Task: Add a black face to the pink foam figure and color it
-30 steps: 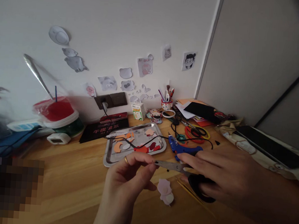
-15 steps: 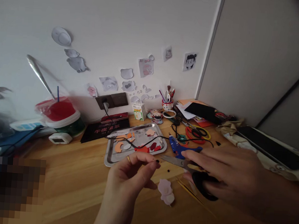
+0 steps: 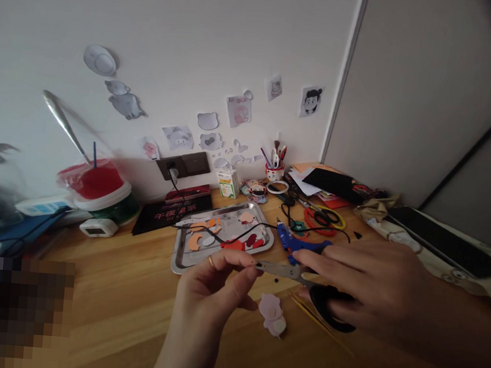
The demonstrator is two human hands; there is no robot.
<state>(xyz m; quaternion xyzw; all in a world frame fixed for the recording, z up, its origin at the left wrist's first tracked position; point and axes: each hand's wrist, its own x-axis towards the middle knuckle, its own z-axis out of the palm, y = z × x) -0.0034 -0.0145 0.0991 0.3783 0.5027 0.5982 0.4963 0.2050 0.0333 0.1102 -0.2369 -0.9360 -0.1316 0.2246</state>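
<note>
My left hand [image 3: 213, 295] is raised over the wooden desk [image 3: 125, 305], its thumb and fingers pinched on a tiny dark scrap that is too small to name. My right hand [image 3: 368, 290] grips black-handled scissors [image 3: 306, 282], whose metal blades point left and meet the pinched scrap at my left fingertips. A pink cut-out figure [image 3: 272, 314] lies on the desk just below the scissors. Thin yellow sticks [image 3: 311, 317] lie beside it, partly under my right hand.
A metal tray [image 3: 180, 258] with orange, pink and red cut-outs sits behind my hands. A blue glue gun [image 3: 298, 242] with a black cord lies to its right. Tape rolls, papers, a pen cup and a red-lidded tub stand along the wall.
The scissors drew back to the right half a second ago, then came in again; their tips are back at my left fingertips. My left hand has barely moved.
</note>
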